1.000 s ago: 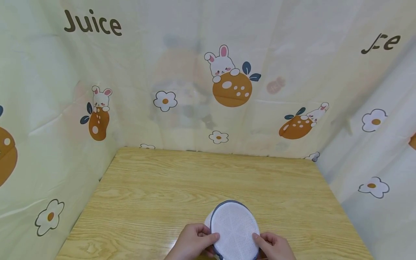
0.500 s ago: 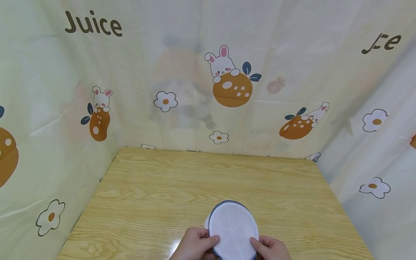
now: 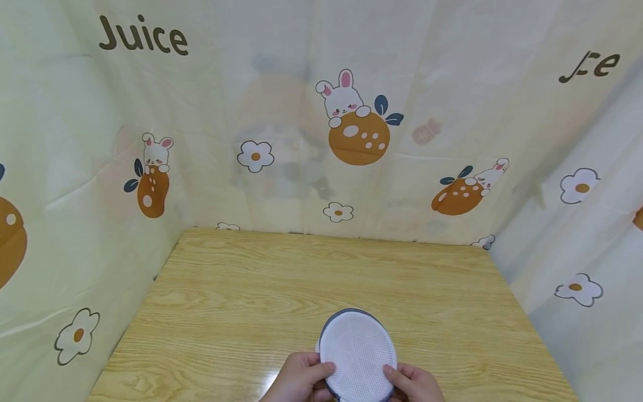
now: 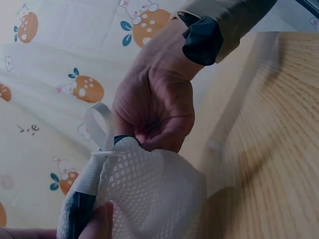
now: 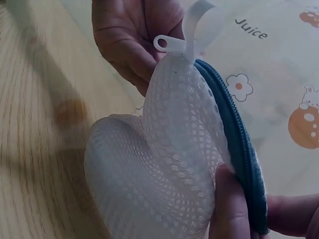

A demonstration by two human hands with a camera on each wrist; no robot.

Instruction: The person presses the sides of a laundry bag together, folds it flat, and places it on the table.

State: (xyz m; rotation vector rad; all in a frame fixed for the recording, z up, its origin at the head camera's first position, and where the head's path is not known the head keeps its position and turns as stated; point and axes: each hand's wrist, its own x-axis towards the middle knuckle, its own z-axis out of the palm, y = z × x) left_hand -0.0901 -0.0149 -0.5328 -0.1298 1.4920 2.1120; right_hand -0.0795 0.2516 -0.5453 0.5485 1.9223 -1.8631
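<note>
A white mesh laundry bag (image 3: 358, 354) with a dark blue zipped edge is held between both hands at the front of the table. Its round face is tilted up in the head view. My left hand (image 3: 301, 377) grips its left edge, thumb on the mesh face. On the opposite edge my right hand (image 3: 416, 382) pinches it the same way. Seen from the right wrist, the mesh side is folded in, the blue zip (image 5: 234, 134) runs along the rim, and a white loop (image 5: 197, 25) sticks out at one end. Most fingers are hidden behind the bag.
A wood-grain table (image 3: 301, 279) spreads out beyond the hands. Cream curtains (image 3: 281, 111) printed with rabbits, oranges and flowers stand behind it and along both sides.
The bag and both hands have shifted slightly left. My right hand has come a little closer to my left, and both still grip the bag.
</note>
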